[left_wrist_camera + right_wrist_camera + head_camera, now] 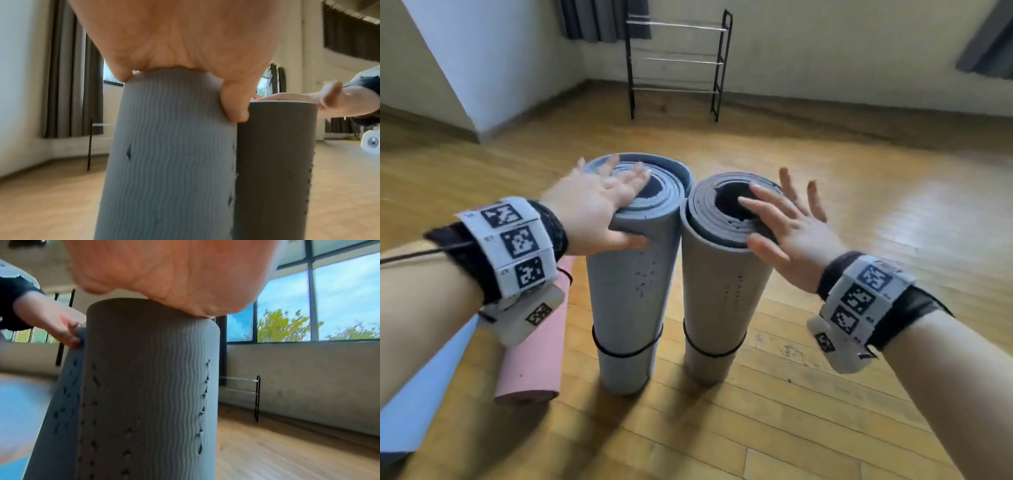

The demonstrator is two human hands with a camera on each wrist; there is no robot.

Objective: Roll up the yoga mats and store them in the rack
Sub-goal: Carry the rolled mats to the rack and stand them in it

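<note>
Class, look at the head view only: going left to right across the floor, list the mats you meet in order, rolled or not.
Flat blue mat → pink rolled mat, lying down → blue-grey rolled mat, upright under the left hand → grey rolled mat, upright under the right hand.

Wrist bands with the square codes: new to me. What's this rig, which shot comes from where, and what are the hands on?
No machine here: a person wears three cameras. The large picture comes from the head camera, looking down at both arms. The other two come from small cameras strapped under each wrist, looking along the palm.

The left hand lies flat on top of an upright rolled blue-grey mat, thumb on its side. The right hand rests open on the top of an upright rolled grey mat. The two rolls touch, each with a black band around it. A rolled pink mat lies on the wooden floor. The rack stands by the far wall.
</note>
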